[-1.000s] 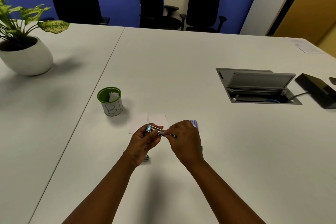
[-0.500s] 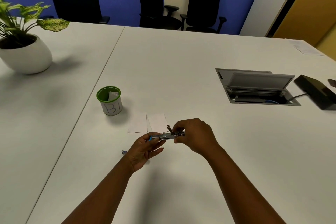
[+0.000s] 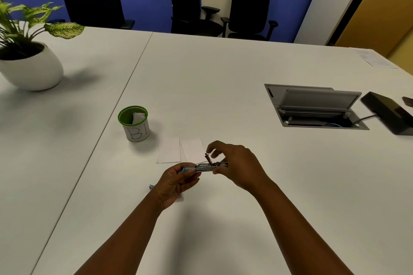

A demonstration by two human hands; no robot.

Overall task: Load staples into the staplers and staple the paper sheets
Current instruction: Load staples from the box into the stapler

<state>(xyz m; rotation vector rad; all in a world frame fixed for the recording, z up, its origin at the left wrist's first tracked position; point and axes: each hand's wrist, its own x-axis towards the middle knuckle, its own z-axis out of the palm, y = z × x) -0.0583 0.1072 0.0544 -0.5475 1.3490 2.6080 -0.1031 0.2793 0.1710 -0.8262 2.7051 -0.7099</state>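
A small metal stapler with a blue tip is held level above the table, between both hands. My left hand grips its left end. My right hand pinches its right end with thumb and fingers, the other fingers spread above it. A thin metal part stands up from the stapler's middle. Two small white paper sheets lie side by side on the table just beyond the hands. A small blue-grey object lies on the table, mostly hidden under my left hand.
A green-rimmed cup marked "BI" stands left of the sheets. A potted plant sits far left. An open cable hatch and a black device are at the right. Office chairs stand beyond the table.
My right hand has slid right along the stapler and lifted its fingers. The stapler has been drawn out longer and a thin part now stands up from it.
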